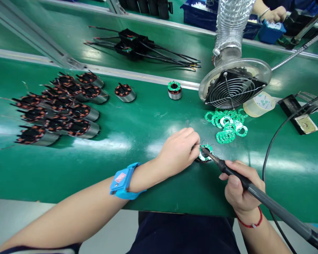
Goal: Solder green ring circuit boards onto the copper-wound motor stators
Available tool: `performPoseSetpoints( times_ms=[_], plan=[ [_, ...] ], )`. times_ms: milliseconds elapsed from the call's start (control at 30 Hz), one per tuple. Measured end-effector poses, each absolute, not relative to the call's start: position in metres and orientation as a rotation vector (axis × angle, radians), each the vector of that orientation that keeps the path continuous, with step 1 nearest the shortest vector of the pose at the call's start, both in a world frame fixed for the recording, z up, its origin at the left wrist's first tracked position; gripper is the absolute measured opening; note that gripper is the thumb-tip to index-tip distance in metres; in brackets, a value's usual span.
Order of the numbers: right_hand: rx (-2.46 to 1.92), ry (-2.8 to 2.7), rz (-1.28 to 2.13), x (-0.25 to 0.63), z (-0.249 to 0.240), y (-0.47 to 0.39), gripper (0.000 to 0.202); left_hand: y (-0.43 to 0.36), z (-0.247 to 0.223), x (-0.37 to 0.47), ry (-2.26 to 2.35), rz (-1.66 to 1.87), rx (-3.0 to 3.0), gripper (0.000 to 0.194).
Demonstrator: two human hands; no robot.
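My right hand [241, 201] grips a soldering iron [257, 192], its tip slanting down to the left over a round green circuit board [203, 157]. That board sits on a motor stator on the bench, mostly hidden below it. Closed fingers of my left hand [180, 150] are at the stator's left side; what they pinch is hidden. Beyond my hands lies a pile of loose green ring boards [226, 125]. Another stator with a green board [174, 90] stands upright farther back.
Several wound stators [79, 127] cluster at the left, with one stator [125, 93] apart. A fume extractor [230, 88] overhangs the boards. Tape roll [259, 104] and iron stand [294, 113] are at right. Wired black parts [132, 42] lie behind the rail. Another person's hand [274, 14] shows beyond.
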State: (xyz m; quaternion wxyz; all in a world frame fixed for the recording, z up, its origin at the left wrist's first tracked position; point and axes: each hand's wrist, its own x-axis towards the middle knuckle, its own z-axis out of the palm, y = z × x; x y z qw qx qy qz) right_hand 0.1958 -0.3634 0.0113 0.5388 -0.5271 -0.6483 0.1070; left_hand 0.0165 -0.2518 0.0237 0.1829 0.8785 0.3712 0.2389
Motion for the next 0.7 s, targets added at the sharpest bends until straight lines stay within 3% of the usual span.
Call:
performPoseSetpoints(
  times_ms=[467, 700],
  plan=[
    [-1.325, -1.515, 0.193, 0.192, 0.012, -0.365, 0.019, -0.256, 0.025, 0.019, 1.149, 0.635, 2.637, 0.019],
    [-1.397, -1.589, 0.252, 0.188, 0.017, -0.348, 0.045, -0.258, 0.027, 0.022, 1.175, 0.591, 2.595, 0.017]
  ],
)
